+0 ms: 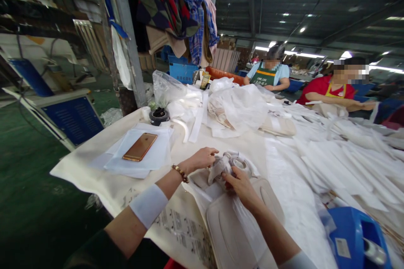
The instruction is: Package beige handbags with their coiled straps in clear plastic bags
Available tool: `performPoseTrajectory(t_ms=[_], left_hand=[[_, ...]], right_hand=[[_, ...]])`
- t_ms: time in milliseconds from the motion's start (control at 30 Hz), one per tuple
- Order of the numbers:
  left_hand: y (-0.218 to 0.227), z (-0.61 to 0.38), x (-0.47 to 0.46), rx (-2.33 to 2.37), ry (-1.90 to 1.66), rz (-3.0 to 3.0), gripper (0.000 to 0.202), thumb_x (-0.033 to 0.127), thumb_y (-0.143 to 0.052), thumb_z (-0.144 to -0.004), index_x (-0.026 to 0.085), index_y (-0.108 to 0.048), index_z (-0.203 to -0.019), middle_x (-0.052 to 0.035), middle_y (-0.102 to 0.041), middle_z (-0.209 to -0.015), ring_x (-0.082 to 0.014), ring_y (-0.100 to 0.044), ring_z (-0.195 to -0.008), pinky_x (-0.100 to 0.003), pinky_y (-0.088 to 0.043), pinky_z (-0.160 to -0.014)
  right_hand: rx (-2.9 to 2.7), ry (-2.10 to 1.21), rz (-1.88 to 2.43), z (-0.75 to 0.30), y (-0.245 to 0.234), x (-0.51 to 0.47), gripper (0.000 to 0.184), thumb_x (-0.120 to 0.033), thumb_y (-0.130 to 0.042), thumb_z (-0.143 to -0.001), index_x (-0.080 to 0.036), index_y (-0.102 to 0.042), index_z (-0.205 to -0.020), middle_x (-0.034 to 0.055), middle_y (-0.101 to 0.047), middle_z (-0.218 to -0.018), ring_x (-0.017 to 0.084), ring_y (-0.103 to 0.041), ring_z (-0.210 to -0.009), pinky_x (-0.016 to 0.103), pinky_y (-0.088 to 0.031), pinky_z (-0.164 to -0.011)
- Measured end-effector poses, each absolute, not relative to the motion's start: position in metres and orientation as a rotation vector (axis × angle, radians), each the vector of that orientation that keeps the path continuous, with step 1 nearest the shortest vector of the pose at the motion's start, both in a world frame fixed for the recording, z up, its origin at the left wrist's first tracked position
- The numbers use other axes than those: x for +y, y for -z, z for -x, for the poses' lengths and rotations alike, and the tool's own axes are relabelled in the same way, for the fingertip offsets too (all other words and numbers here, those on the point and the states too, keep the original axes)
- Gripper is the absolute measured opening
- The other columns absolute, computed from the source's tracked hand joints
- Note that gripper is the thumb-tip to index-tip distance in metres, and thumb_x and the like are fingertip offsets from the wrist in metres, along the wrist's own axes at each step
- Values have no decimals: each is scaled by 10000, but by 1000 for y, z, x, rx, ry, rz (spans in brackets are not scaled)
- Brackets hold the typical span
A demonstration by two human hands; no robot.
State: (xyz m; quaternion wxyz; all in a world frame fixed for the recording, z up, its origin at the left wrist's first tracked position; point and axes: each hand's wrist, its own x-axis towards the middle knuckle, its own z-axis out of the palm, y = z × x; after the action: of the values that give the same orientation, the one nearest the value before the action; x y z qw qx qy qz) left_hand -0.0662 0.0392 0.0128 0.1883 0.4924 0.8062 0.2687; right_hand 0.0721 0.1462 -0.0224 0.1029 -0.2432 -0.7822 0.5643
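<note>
the right hand (242, 185) has its grip pinched on white wrapping (217, 170) bunched at the top of a cream bag (221, 227) on the bench (80, 162); the left hand (202, 159) meets it, its grip unclear. the covering looks partial, the bag's lower panels largely bare.

The 2 arms were stretched forward and inward, the left forearm (166, 185) and the right forearm (274, 229) both bare in part. The left hand (202, 158) had bent fingers; the right hand (238, 183), just beside and lower, had its fingers curled in a grip.
</note>
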Motion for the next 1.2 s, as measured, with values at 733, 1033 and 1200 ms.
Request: performPoseTrajectory(t_ms=[733,1033,1200], left_hand=[[4,-3,4,1909,-1520,-390,193,310,-537,-731,177,-453,-619,55,-427,-490,-70,-373,-414,-198,-289,-411],[23,-16,-13,1803,-1735,-132,179,316,-486,-743,173,-461,-638,47,-474,-471,-68,-412,-386,-182,-325,-381],[27,-14,-13,1851,-1674,-91,172,300,-487,-770,167,-479,-662,10,-538,-441,-120,-499,-353,-197,-370,-329]], right_hand=[[-2514,-441,-39,-96,48,111,275,-19,-392,-758,-191,-525,-925,71,-564,-895,192,-559,-759,305,-473,-661],[-2715,-382,-153,-104,28,96,377,-36,-430,-797,-173,-527,-1135,86,-610,-1017,243,-495,-931,397,-393,-809],[-2674,-322,-270,-104,38,94,405,19,-386,-804,-150,-534,-1141,76,-610,-937,227,-488,-896,376,-381,-791]])
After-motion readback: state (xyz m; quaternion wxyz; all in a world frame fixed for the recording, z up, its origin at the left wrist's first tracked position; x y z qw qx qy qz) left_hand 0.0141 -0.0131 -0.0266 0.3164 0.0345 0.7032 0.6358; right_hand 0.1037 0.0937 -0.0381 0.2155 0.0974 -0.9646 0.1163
